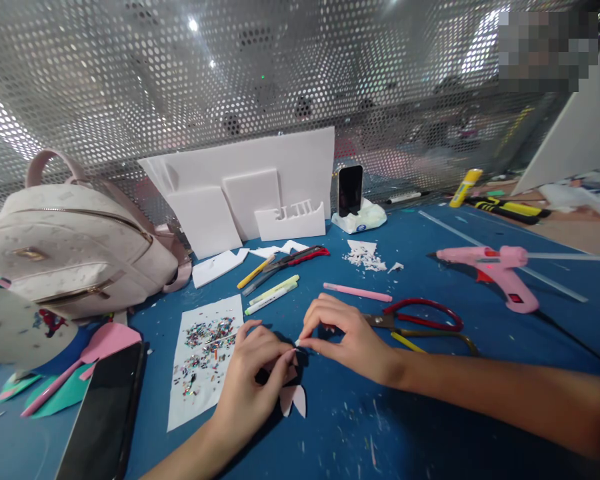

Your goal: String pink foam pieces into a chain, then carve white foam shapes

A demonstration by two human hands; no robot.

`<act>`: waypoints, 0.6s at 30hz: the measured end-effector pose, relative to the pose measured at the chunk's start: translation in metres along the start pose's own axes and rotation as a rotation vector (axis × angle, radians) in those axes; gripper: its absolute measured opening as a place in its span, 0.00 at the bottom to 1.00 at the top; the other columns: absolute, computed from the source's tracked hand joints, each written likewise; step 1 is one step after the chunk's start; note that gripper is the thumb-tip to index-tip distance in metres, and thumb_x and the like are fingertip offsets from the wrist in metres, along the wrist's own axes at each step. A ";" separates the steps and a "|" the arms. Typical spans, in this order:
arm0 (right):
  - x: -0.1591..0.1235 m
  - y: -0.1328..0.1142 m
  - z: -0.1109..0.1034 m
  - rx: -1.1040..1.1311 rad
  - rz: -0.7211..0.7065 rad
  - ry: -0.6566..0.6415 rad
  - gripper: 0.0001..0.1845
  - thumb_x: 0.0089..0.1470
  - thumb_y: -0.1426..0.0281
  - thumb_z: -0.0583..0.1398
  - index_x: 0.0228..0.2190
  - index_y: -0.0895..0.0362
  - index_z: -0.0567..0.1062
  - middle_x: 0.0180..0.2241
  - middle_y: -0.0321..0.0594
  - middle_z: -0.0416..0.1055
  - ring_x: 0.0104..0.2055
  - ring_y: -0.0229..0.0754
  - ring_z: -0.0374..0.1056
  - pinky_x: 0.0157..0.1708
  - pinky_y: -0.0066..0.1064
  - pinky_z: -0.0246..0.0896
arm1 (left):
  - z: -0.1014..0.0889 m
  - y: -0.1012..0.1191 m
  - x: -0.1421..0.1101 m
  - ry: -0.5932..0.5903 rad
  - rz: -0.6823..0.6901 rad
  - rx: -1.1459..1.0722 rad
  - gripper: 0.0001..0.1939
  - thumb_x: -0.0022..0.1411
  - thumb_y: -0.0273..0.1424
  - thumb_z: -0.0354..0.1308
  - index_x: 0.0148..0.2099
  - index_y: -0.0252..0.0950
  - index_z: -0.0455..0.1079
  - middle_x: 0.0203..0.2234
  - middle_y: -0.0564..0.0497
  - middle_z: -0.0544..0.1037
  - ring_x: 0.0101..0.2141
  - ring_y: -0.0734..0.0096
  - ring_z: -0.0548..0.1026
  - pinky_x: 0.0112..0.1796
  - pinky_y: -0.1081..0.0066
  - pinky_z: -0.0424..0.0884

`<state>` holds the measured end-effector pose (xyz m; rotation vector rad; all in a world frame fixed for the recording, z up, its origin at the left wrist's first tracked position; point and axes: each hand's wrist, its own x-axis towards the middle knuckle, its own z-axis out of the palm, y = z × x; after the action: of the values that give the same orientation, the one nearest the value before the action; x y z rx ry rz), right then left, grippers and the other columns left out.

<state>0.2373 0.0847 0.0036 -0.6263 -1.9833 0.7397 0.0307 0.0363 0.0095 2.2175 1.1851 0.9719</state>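
Small pale bit (pixel 297 343) noted at the fingertips of the right hand (pixel 353 333), thumb and forefinger nearly closed on it in a pinch. It is met from the other side by the left hand (pixel 253 373), whose thumb and forefinger are drawn close together; whether anything is gripped there cannot be told. The bit lies at the left end of the right hand's reach, between the two hands, with both about equally near; its long axis is too small to be read. A pale pink cut-out (pixel 300 400) is seen on the blue table (pixel 350 433), just beside the left thumb and on the wearer's side of the pinch, its pointed lobes lengthwise roughly toward the wearer. Beyond the left hand's outer side, a white sheet (pixel 179 410) is strewn with coloured bits (pixel 213 333). Red-handled scissors (pixel 423 303) are placed past the right wrist, a pink pen (pixel 357 292) beyond the knuckles.
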 end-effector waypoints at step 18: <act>-0.002 0.000 0.002 0.058 -0.039 -0.002 0.06 0.57 0.72 0.68 0.31 0.57 0.75 0.30 0.35 0.71 0.34 0.39 0.63 0.34 0.33 0.56 | 0.001 -0.004 0.002 0.052 -0.089 -0.067 0.15 0.71 0.31 0.53 0.30 0.40 0.73 0.24 0.56 0.77 0.30 0.67 0.72 0.51 0.57 0.57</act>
<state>0.2367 0.0830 0.0019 -0.5513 -1.9627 0.7716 0.0294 0.0399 0.0069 2.0810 1.2451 1.0228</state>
